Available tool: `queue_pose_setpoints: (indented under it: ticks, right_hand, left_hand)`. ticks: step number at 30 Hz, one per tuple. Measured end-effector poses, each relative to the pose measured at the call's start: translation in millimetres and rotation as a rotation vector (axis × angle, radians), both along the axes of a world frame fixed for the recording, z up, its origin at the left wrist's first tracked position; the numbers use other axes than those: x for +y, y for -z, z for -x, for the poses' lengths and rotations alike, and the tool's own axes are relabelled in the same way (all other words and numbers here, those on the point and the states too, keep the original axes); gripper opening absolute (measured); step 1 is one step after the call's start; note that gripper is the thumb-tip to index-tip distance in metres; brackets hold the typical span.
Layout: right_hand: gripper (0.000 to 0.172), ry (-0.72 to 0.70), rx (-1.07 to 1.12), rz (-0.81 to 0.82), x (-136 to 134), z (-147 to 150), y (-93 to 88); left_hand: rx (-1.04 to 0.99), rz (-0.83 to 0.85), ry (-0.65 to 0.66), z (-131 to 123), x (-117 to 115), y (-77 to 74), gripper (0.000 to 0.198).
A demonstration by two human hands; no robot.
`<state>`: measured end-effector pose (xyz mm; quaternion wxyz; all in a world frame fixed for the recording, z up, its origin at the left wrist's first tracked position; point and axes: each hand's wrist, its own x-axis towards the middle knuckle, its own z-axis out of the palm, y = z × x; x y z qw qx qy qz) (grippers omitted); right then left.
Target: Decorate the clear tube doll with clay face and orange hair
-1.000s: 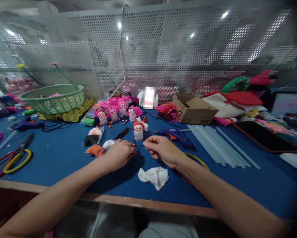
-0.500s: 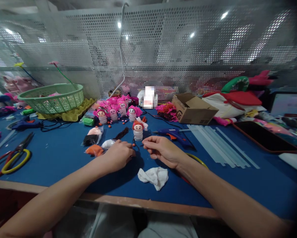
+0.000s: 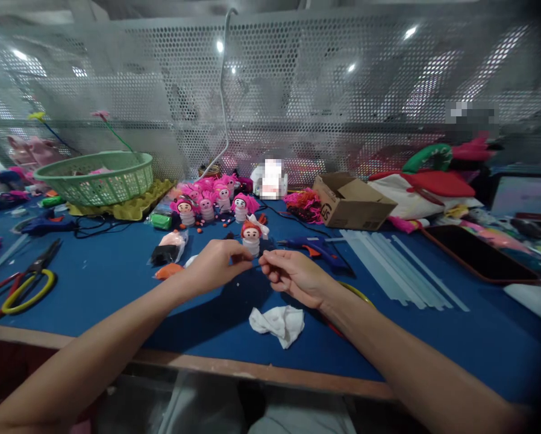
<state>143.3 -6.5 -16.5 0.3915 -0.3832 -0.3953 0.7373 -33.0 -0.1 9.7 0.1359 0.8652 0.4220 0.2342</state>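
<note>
My left hand [image 3: 223, 260] hovers over the blue table with thumb and fingers drawn together in a pinch. Facing it, a small gap away, my right hand [image 3: 293, 274] pinches with thumb and forefinger. Whatever is between the fingers of either hand is too small to make out. Just behind the fingertips stands a small doll [image 3: 251, 235] with red-orange hair, a white bow and a ribbed white body. Nearer me lies a crumpled white tissue [image 3: 278, 323]. Packets of orange clay [image 3: 168, 271] and black clay [image 3: 163, 254] sit left of my left hand, which partly covers the orange one.
Several pink-haired dolls [image 3: 206, 205] stand at the back. To the right are a blue glue gun [image 3: 327, 252], clear glue sticks [image 3: 392, 265], a cardboard box [image 3: 352, 204] and a phone [image 3: 478, 250]. Scissors [image 3: 31, 277] and a green basket [image 3: 99, 181] are on the left.
My left hand has lifted from the table and moved right, up to my right fingertips. It now covers most of the white packet and dark strands. My right hand has barely moved.
</note>
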Motion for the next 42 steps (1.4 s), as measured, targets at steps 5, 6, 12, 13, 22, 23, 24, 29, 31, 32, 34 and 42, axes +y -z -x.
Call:
queue_pose_setpoints:
  ticks: [5,6,12,13,22,23,24,29,31,32,34,42]
  right_hand:
    - [0.018,0.023,0.004,-0.019,-0.3,-0.8,0.4]
    - [0.017,0.028,0.005,-0.024,-0.3,-0.8,0.5]
    - [0.014,0.045,-0.002,0.006,-0.1,0.2,1.9]
    - [0.014,0.049,-0.003,0.013,-0.2,0.4,2.0]
    - [0.019,0.066,-0.006,0.04,-1.7,0.7,-2.0]
    - [0.019,0.067,-0.007,0.042,-1.7,0.7,-2.5]
    - [0.018,0.069,-0.007,0.042,-1.7,0.6,-3.1]
    - [0.015,0.089,-0.005,0.031,-0.9,0.0,-5.6]
    - [0.014,0.093,0.001,0.02,-0.5,-0.2,-6.0]
    - [0.013,0.096,0.006,0.016,-0.3,-0.3,-6.0]
    - [0.012,0.099,0.017,0.01,0.1,-0.5,-5.6]
    - [0.01,0.081,-0.009,-0.015,0.7,0.6,-3.9]
  left_hand:
    - [-0.089,0.07,-0.012,-11.0,5.3,-2.5,0.015]
    - [-0.124,0.087,-0.023,-11.9,5.5,-1.0,0.015]
    - [-0.278,0.152,-0.069,-10.3,3.4,11.7,0.017]
    - [-0.278,0.155,-0.071,-9.6,3.4,13.1,0.018]
    - [-0.266,0.035,-0.209,0.3,22.1,15.3,0.025]
    - [-0.258,0.024,-0.229,0.6,26.1,15.5,0.029]
    - [-0.252,0.023,-0.24,0.5,30.3,16.0,0.035]
    - [-0.301,0.108,-0.172,-4.2,44.8,19.1,0.054]
    - [-0.316,0.095,-0.158,-5.5,44.5,18.5,0.055]
    - [-0.316,0.071,-0.159,-5.7,43.2,17.8,0.055]
    - [-0.309,0.015,-0.166,-5.1,39.4,16.7,0.055]
    - [-0.339,0.11,-0.165,1.9,43.3,22.2,0.055]
